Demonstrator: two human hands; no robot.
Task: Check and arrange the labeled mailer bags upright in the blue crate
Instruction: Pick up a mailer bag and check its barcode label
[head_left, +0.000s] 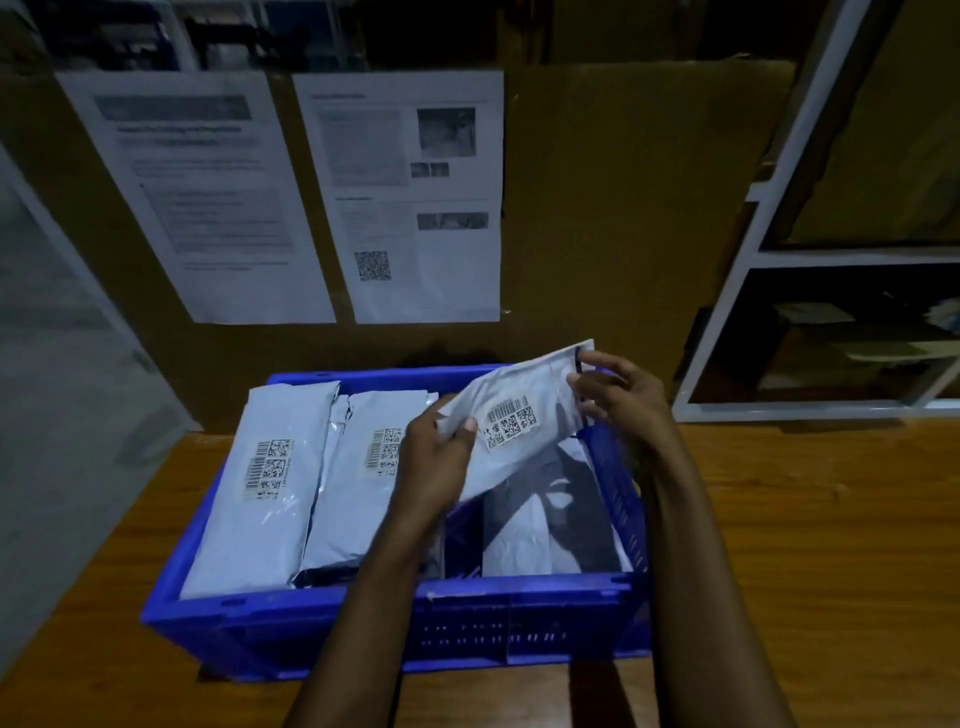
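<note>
Checking step, by the look of it. The grey-white poly mailer bag (524, 387) is held up over the right half of the blue plastic crate (322, 618). It's tilted, with its barcode label (511, 421) turned to the camera, presumably so it can be read before the bag goes in.

Grip: the left hand (434, 462) holds the lower-left edge, thumb on top and fingers (415, 431) curled round it. The right hand (621, 397) pinches the upper-right end. Both are closed on that bag and hold nothing else.

Two labelled grey mailers (260, 483) already fill the crate's left and centre, side by side and touching, labels showing. They lean, so I can't tell if they're truly on edge.

A slack grey mailer (550, 525) lies in the right-hand space under the held bag. It probably needs standing up first to make room.

The crate sits on the brown wooden worktop (779, 519).
</note>
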